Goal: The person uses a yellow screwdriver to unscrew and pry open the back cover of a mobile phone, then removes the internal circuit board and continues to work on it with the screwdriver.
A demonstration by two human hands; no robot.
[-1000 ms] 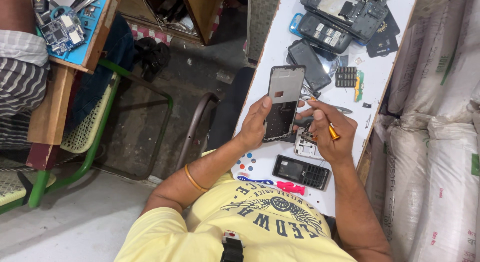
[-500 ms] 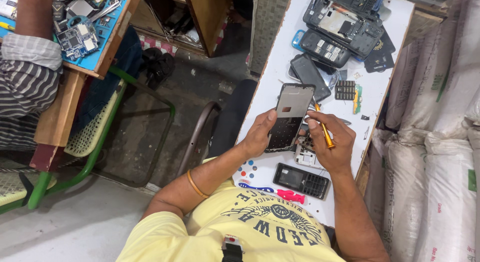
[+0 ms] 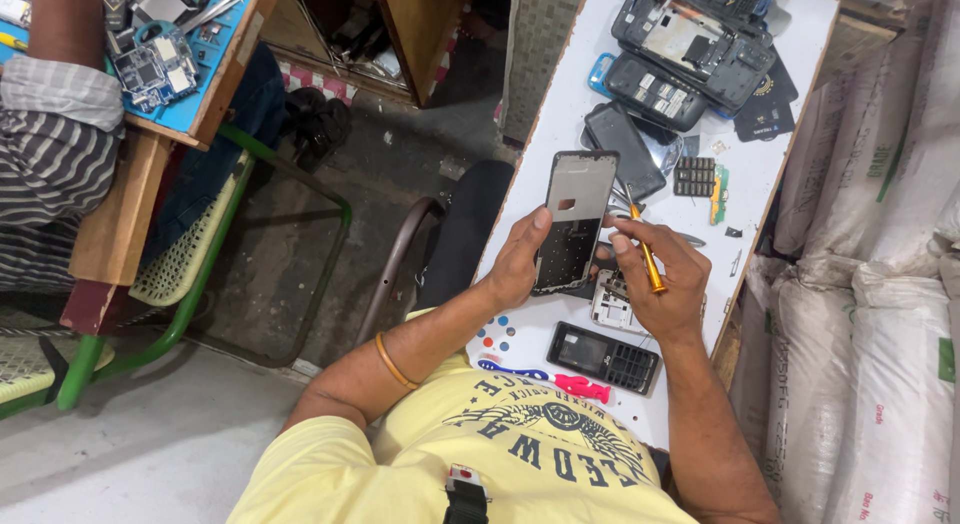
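Left hand (image 3: 520,264) grasps a phone frame (image 3: 575,219) upright; at its 3 o'clock, right hand (image 3: 665,279) grips a yellow screwdriver (image 3: 645,259). Keypad phone (image 3: 603,357) lies at 6 o'clock.

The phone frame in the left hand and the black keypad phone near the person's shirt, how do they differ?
The phone frame is a stripped shell, grey at the top; the keypad phone looks whole, with screen and keys. The frame is held up in the left hand, while the keypad phone lies flat on the white table. Both are slim rectangles.

One phone frame (image 3: 575,219), one yellow screwdriver (image 3: 647,261), one keypad phone (image 3: 603,357), one toothbrush (image 3: 545,377)
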